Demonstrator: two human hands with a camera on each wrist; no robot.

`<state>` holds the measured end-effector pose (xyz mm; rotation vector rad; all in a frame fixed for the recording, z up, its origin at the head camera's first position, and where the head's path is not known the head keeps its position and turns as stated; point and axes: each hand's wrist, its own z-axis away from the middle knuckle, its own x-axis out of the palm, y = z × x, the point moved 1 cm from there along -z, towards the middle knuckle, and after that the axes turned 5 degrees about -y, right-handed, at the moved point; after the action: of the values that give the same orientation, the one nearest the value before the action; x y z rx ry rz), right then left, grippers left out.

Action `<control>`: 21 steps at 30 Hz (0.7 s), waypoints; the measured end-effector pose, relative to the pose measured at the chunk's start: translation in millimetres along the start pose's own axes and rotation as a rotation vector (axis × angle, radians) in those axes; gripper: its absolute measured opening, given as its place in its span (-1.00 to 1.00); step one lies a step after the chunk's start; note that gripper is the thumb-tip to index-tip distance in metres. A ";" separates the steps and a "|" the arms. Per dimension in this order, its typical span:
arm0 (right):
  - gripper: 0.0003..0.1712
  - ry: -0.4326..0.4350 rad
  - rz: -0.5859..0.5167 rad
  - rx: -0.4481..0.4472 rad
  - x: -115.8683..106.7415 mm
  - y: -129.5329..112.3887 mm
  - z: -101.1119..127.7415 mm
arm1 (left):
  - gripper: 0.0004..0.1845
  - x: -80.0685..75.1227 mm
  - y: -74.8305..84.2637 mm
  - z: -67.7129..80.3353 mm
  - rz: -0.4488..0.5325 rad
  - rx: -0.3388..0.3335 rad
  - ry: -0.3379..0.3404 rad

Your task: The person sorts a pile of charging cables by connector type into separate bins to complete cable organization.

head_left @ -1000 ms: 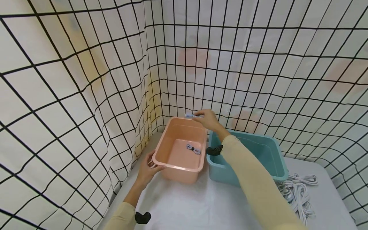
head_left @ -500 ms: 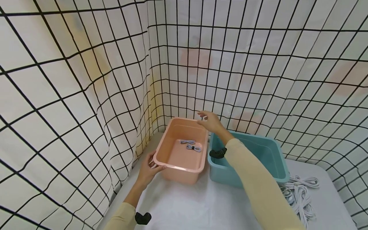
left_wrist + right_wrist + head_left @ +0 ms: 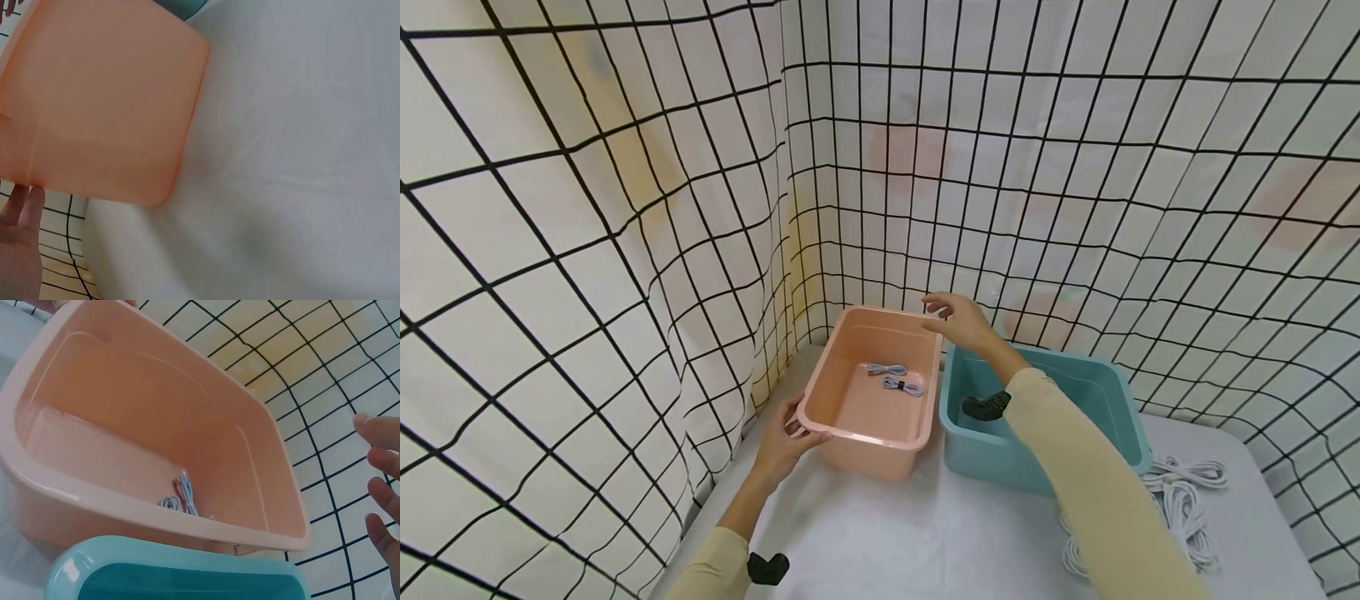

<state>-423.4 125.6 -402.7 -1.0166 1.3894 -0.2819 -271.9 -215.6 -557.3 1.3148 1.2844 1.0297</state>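
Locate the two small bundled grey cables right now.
In the head view, the two small bundled grey cables lie on the floor of the pink plastic tub, toward its far right, beside the teal plastic tub.

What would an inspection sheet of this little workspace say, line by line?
Surface: a table under a white cloth, wrinkled in places.
Job's things: a pink bin with two small bundled cables lying on its floor; a teal bin touching its right side, nothing seen inside.
Clutter: nothing seen.
Hands: the left hand grips the pink bin's near left corner; the right hand hovers open over the pink bin's far right corner, holding nothing.
Cables: a loose heap of white cables on the cloth right of the teal bin.
Surroundings: a white curtain with a black grid pattern encloses the table on the left and back.
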 end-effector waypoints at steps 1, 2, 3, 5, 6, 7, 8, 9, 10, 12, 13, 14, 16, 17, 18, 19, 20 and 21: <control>-0.41 -0.001 0.001 0.000 -1.4 0.4 1.2 | -0.07 0.4 0.1 0.0 0.002 0.001 -0.001; -0.41 -0.002 0.005 -0.002 -2.7 0.9 2.4 | -0.07 0.8 0.2 0.1 0.002 0.002 -0.001; -0.40 -0.003 0.005 -0.002 -3.8 0.9 3.8 | -0.08 1.3 0.3 0.2 0.003 0.003 0.001; -0.39 -0.006 0.000 0.001 -5.8 1.1 6.9 | -0.08 2.3 0.6 0.7 0.004 0.006 0.004; -0.38 -0.006 -0.003 0.004 -6.6 1.2 8.8 | -0.08 2.7 0.8 1.0 0.007 0.008 0.004; -0.37 -0.008 -0.006 0.009 -7.5 0.8 11.1 | -0.08 3.1 1.1 1.3 0.008 0.007 0.003; -0.37 -0.010 -0.009 0.013 -8.5 0.3 13.6 | -0.08 3.6 1.4 1.7 0.005 0.007 0.002; -0.36 -0.011 -0.012 0.021 -9.7 -0.4 16.3 | -0.08 4.0 1.6 2.0 0.005 0.007 -0.002; -0.36 -0.011 -0.016 0.024 -11.1 -1.0 18.8 | -0.08 4.1 1.7 2.4 0.003 0.008 -0.005; -0.36 -0.017 -0.012 0.025 -14.1 -1.7 23.6 | -0.07 4.1 2.1 2.9 -0.002 0.012 -0.005; -0.37 -0.016 -0.013 0.025 -15.9 -2.3 26.0 | -0.07 3.9 2.4 3.2 -0.007 0.011 -0.002; -0.38 -0.013 -0.016 0.023 -17.8 -2.1 28.1 | -0.07 3.7 2.5 3.1 -0.012 0.014 0.000; -0.39 -0.005 -0.009 0.017 -21.6 -0.7 32.3 | -0.05 3.3 2.7 2.7 -0.022 0.020 0.000; -0.41 -0.002 -0.006 0.016 -23.5 0.6 34.5 | -0.05 3.2 2.5 2.2 -0.023 0.021 0.000; -0.41 0.004 -0.003 0.017 -25.4 1.5 36.9 | -0.05 3.0 2.0 1.9 -0.024 0.021 -0.003; -0.41 0.009 -0.006 0.021 -26.8 3.0 39.4 | -0.04 2.8 1.7 1.8 -0.032 0.018 -0.003; -0.40 0.010 -0.007 0.023 -28.1 4.4 41.8 | -0.04 2.7 1.1 1.9 -0.033 0.016 -0.005; -0.39 0.011 -0.005 0.028 -28.8 5.8 44.4 | -0.04 2.5 0.5 2.0 -0.034 0.015 -0.008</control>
<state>-392.4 168.0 -393.9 -0.9968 1.3894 -0.3100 -269.7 -213.2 -557.3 1.3028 1.3062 0.9922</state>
